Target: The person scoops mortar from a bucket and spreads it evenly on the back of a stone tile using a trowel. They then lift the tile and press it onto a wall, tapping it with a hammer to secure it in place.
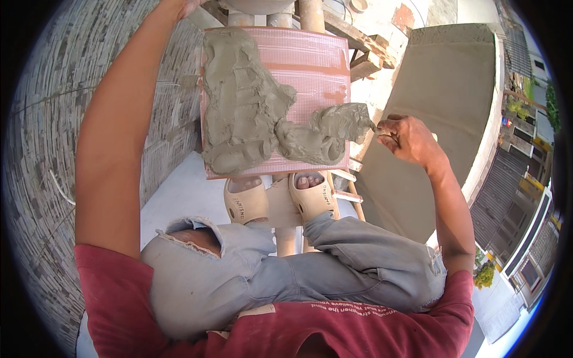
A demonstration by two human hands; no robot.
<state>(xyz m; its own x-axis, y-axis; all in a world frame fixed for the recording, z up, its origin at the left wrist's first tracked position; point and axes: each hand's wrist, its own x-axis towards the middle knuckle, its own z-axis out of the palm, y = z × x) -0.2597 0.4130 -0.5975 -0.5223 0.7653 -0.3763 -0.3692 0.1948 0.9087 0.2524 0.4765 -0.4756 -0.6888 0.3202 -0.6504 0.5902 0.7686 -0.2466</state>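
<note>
The tile [304, 53] lies with its pink, gridded back facing up, in front of the sandals [246, 201], seemingly propped on the poles [311, 17] so that it sits level and close to both arms. Grey mortar [239, 107] covers its left side and runs along the lower part, probably heaped there because the rough back gives it something to cling to. The right hand [409, 138] is beside the tile's right edge, thumb and fingers pinched around the thin neck of what looks like a trowel [352, 122] (its blade is so caked that hardly any metal shows). The blade reaches left from that grip, over the tile's lower right part, so the tile lies to the left of the fingers. The left hand [188, 7] is near the tile's upper left corner, cut off by the picture's edge, so I cannot tell whether it grips anything
</note>
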